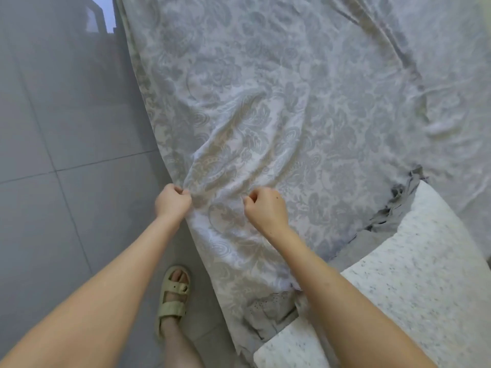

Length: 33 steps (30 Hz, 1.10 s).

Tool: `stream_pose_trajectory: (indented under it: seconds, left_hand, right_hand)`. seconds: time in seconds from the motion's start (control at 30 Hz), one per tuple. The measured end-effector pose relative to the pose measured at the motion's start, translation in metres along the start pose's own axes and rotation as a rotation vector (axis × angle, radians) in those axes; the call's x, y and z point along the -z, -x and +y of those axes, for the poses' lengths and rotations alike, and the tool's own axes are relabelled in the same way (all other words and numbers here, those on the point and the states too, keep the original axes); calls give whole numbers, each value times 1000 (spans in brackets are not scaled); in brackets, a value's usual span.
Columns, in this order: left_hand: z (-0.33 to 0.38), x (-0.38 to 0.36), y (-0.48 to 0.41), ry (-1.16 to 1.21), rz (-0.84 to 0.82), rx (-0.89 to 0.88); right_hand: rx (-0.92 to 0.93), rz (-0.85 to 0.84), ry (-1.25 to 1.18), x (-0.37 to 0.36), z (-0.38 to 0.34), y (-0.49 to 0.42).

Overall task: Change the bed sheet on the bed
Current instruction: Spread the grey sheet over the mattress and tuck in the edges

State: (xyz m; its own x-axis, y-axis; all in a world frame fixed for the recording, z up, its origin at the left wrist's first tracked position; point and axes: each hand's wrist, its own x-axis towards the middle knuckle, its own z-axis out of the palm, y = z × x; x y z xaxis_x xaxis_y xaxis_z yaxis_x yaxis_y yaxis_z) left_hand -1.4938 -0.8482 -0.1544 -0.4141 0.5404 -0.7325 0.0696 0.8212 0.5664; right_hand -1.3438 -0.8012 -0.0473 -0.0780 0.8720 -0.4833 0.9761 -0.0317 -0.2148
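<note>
Fingers (183, 193) of the left hand (172, 202) curled into a fist, pinching a fold of the bed sheet (265, 102) at the near edge of the bed (271, 312). Fingers of the right hand (265, 208) curled likewise, gripping the same sheet just beside, creases fanning away from both grips. Grey floral sheet spread wrinkled across the bed, its edge hanging toward the tiled floor (53, 155). Speckled white pillow (425, 274) to the right, crumpled grey cloth (393, 208) against it. Sandalled foot (174, 296) on the floor below
</note>
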Motion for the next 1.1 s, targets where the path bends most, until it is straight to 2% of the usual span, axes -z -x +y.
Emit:
stream_pose_trajectory:
  seconds: [0.1,0.2,0.3,0.37,0.43,0.53,0.7,0.83,0.93,1.03,1.1]
  left_hand:
    - [50,7,-21,143,-30,7]
    - [98,11,-45,285,-63,-21]
    - [131,13,-74,442,-45,28]
    - [142,21,-95,455,-14,27]
    - [147,27,-123,463,54,-3]
    - [157,39,-154,394,129,-76]
    - [162,62,-170,154,92,-237]
    - [161,102,-174,41,117,-328]
    - [152,133,-175,21,125,-259]
    - [148,144,-181,-41,-1,-136]
    - [160,153,-194,-109,-69,-115]
  right_hand:
    - [-10,46,-24,40,2,-34]
    - [-68,-6,-52,63,-11,-72]
    - [-132,-97,-80,66,-37,-102]
    - [-179,-124,-95,60,-59,-120]
    - [-187,-123,-5,49,-79,-141]
    - [-241,-136,68,35,-102,-174]
    - [-378,-171,112,44,-125,-190]
    - [-382,-211,91,57,-151,-180]
    - [-355,-279,132,47,-172,-172]
    - [-419,-306,161,40,-176,-179]
    - [-449,-270,159,45,-180,-194]
